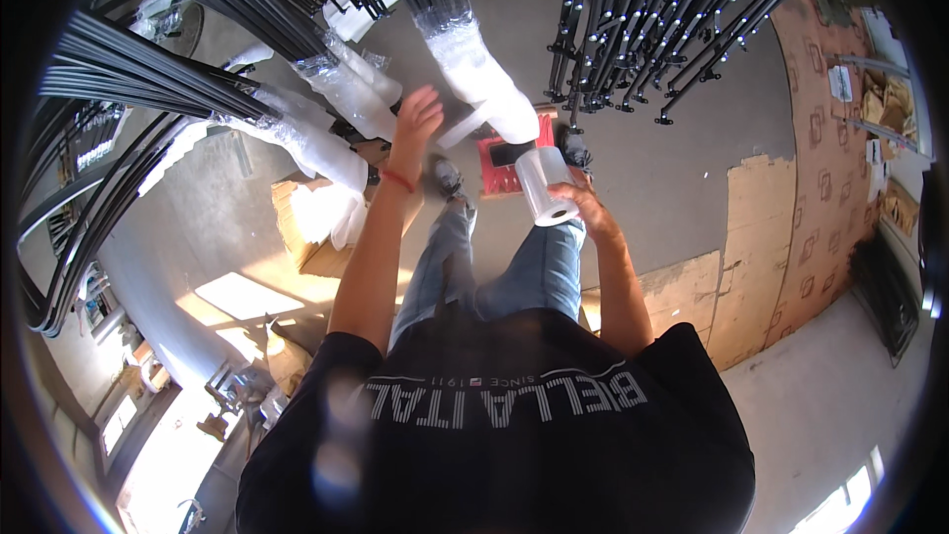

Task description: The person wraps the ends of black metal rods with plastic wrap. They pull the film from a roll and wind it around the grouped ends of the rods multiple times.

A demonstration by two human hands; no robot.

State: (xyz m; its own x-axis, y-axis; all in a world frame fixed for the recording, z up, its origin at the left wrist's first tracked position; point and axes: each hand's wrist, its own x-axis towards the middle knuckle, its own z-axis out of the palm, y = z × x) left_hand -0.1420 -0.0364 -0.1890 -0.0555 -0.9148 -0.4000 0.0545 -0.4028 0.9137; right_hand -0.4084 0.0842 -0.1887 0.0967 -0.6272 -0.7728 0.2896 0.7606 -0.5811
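Observation:
My right hand (585,200) grips a roll of clear stretch film (547,188), held upright in front of me. A strip of film runs from the roll up to a bundle of black metal rods whose end is wrapped in white film (484,74). My left hand (415,119) is raised with fingers spread, next to that wrapped end and the film strip; whether it touches the film I cannot tell. A red band sits on my left wrist.
More wrapped bundle ends (341,89) hang at the left, and unwrapped black rods (652,30) at the upper right. A red box (499,163) and a cardboard box (301,222) lie on the grey floor near my feet. Cardboard sheets (761,237) cover the floor at the right.

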